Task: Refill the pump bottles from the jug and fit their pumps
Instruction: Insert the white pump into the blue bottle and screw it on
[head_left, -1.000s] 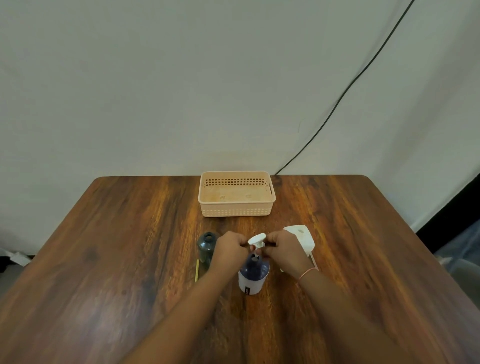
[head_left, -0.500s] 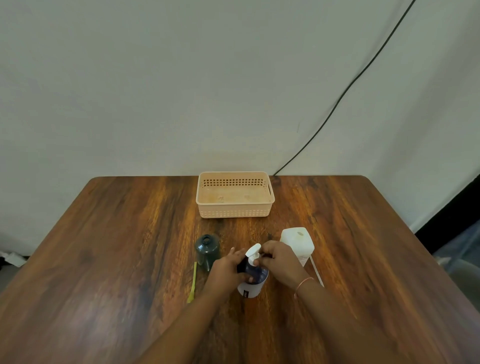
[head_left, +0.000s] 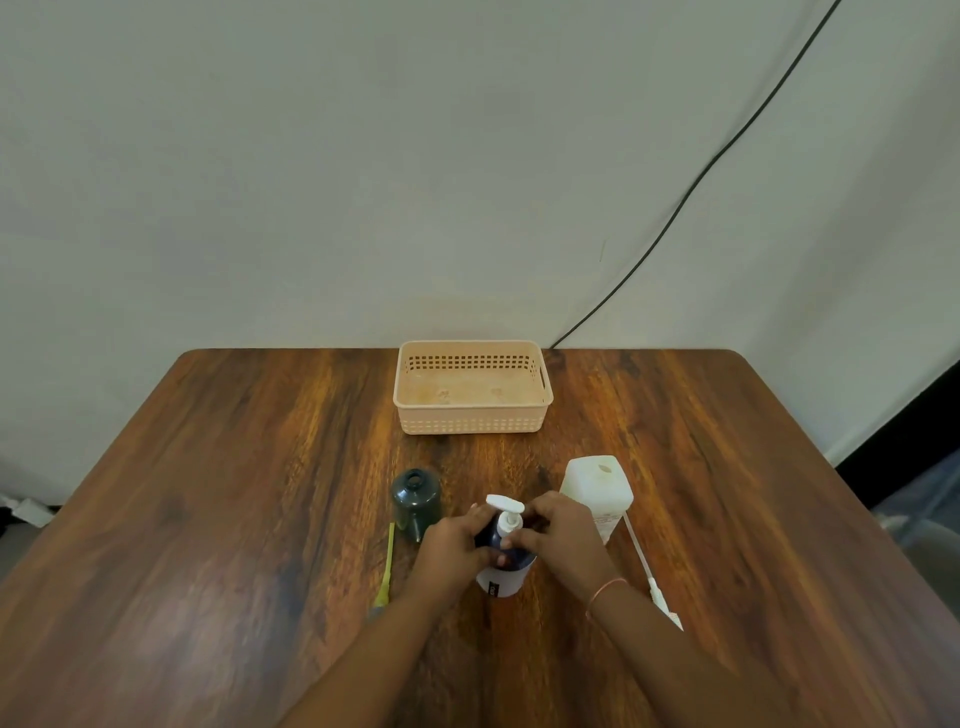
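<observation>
A dark blue pump bottle (head_left: 503, 574) with a white label stands upright at the table's middle. A white pump (head_left: 505, 512) sits in its neck. My left hand (head_left: 453, 543) wraps the bottle's left shoulder. My right hand (head_left: 558, 535) grips the pump's collar from the right. A dark green bottle (head_left: 416, 497) with an open neck stands to the left. The white jug (head_left: 597, 486) stands just right of my right hand. A yellow-green pump (head_left: 385, 566) lies flat beside the green bottle, and a white pump (head_left: 652, 577) lies flat right of the jug.
An empty peach plastic basket (head_left: 471, 421) sits at the table's far edge, against the wall. A black cable (head_left: 691, 192) runs down the wall behind it. The wooden table (head_left: 208, 493) ends at rounded far corners.
The white pump has come down from above the blue bottle into its neck. Both hands dropped with it and now close around the bottle's top.
</observation>
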